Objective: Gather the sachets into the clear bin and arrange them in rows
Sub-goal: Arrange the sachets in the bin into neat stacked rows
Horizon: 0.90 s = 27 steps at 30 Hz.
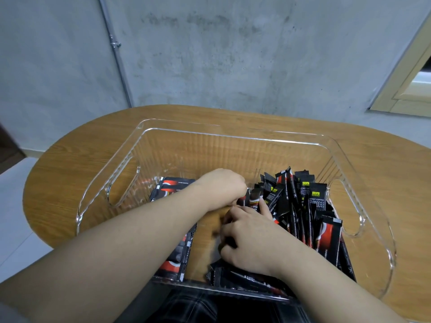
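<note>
Sachets [300, 206] crowding clear bin's [233, 134] right wall; both hands [224, 187] [247, 236] curled on them, mid-floor bare.

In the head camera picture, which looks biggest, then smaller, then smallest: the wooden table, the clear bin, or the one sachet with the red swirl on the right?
1. Wooden table, biggest; its edges run out of view.
2. Clear bin, nearly as wide in the picture, but it sits on the table.
3. Red-swirl sachet, smallest by far.

Left hand [221, 186] curled; right hand [247, 231] curled, forefinger extended.
</note>
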### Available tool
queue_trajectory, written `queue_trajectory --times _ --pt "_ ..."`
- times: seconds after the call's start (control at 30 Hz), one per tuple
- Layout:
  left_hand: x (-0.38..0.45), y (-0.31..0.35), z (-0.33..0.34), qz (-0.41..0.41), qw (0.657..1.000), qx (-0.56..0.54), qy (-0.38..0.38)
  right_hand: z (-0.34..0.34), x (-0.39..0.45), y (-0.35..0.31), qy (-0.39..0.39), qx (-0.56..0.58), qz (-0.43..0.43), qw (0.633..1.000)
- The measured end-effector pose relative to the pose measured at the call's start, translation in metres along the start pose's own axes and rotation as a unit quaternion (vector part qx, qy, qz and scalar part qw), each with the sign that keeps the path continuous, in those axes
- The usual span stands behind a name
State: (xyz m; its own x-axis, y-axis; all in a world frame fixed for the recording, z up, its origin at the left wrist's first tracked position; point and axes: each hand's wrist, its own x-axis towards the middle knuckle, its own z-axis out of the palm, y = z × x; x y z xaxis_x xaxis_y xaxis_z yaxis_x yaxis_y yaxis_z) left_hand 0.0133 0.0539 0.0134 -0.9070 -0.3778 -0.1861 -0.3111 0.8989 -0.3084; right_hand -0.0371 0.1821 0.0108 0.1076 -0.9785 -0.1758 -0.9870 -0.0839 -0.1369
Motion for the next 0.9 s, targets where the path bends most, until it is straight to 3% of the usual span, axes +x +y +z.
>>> queue_trajectory --times 0.53,0.9 --pt "-0.039 -0.034 0.003 -0.067 0.986 -0.033 0.150 0.005 0.004 0.003 -0.019 -0.036 0.010 0.999" --pt "-0.031 -0.017 0.008 -0.106 0.988 0.012 0.113 0.003 0.002 0.003 -0.010 -0.037 0.009 0.999"
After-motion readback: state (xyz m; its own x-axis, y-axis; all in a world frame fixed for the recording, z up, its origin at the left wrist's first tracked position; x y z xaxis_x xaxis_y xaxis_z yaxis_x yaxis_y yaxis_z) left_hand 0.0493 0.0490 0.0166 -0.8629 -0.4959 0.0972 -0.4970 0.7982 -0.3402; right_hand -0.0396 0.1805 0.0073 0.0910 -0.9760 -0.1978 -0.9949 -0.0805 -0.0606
